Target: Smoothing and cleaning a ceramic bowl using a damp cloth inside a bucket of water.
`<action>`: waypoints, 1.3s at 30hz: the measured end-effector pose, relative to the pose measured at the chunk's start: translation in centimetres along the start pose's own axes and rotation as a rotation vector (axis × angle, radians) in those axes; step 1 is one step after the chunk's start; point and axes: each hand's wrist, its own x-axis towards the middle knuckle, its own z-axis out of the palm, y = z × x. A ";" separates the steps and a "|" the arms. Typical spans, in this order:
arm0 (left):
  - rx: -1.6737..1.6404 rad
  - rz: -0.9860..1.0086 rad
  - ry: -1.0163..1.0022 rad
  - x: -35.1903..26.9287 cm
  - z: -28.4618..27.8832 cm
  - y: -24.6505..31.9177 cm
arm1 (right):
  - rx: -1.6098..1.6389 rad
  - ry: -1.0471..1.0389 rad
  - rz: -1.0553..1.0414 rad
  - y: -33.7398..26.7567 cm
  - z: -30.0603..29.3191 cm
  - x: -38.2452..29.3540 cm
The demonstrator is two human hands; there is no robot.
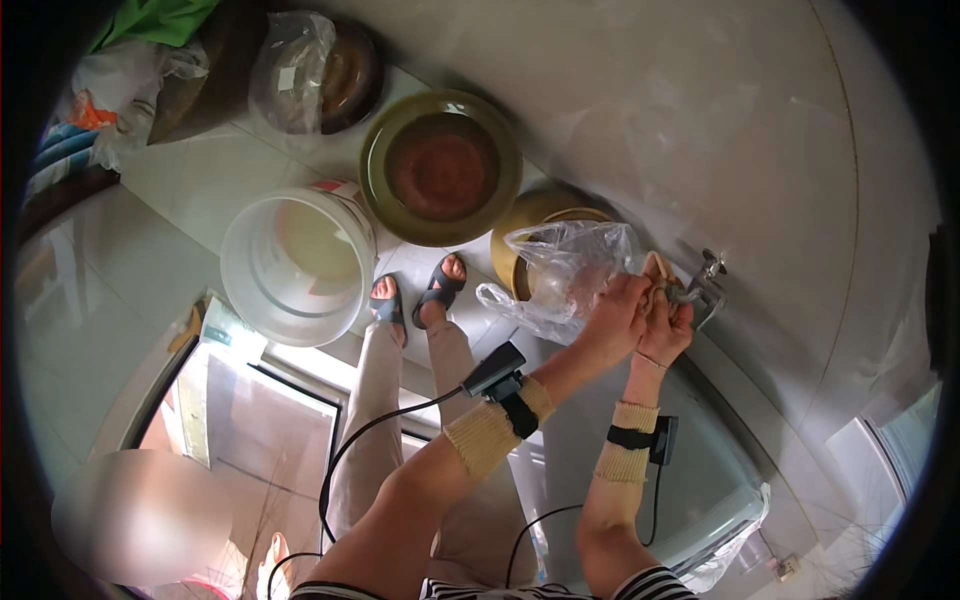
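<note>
Both my hands are close together just in front of a metal wall tap (pixel 705 281). My left hand (pixel 621 309) is closed around part of a pinkish-beige, cloth-like piece (pixel 657 268). Pressed against it from the right, my right hand (pixel 666 330) also grips this piece, and the fingers hide much of it. A clear plastic bag (pixel 574 262) hangs beside my left hand, in front of a yellow-brown glazed jar (pixel 510 232). What holds the bag up cannot be made out. Each forearm wears a knitted cuff with a strapped, cabled black device.
A green-rimmed basin (pixel 375 165) with a brown inside stands by the wall. Left of my feet is a white plastic bucket (pixel 240 277) with cloudy liquid. A grey glossy appliance top (pixel 697 472) lies below my right arm. Bagged items (pixel 124 82) crowd the far left corner.
</note>
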 end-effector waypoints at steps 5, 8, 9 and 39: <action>0.335 -0.063 0.163 1.1 -1.5 -5.4 | -0.103 0.017 0.014 0.3 -1.0 0.5; 0.376 -0.174 0.112 3.4 -4.5 -6.9 | -0.127 -0.038 -0.070 1.5 -2.3 1.1; 0.391 -0.161 0.089 4.2 -5.4 -7.7 | -0.140 -0.047 -0.070 1.2 -1.9 0.9; 0.029 -0.294 -0.168 -6.6 2.4 -4.8 | -0.749 -0.139 -0.016 -1.3 -6.6 -1.3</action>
